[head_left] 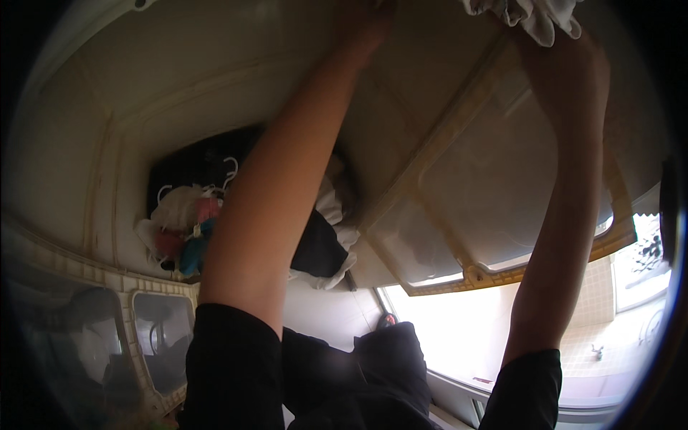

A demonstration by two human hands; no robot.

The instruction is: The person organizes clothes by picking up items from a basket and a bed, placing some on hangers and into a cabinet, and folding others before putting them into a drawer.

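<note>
A white cloth (545, 21), bunched and partly cut off by the top edge of the view, lies against a person's right hand (577, 64), beyond the far end of a yellow-edged framed panel (466, 193). The visible part is longest from side to side, with rounded folds pointing down toward the wrist; its full long axis cannot be told. The cloth and the frame's edge hide the right fingers, so how wide they stand or how firmly they grip cannot be told. The left hand (369, 21) reaches up to the same edge (mostly in shadow), its fingers cut off; whether they hold anything cannot be told. Beneath the left forearm, a dark opening (204, 154) in cream-coloured walls frames a pile of fabrics: white hangers (231, 169) toward its upper left, a teal item (192, 256) and a dark red item (170, 242) at its lower left, and a black cloth (319, 247) with pale fabric (350, 238) beside it at the lower right. A windowed panel (130, 315) stands at lower left.
</note>
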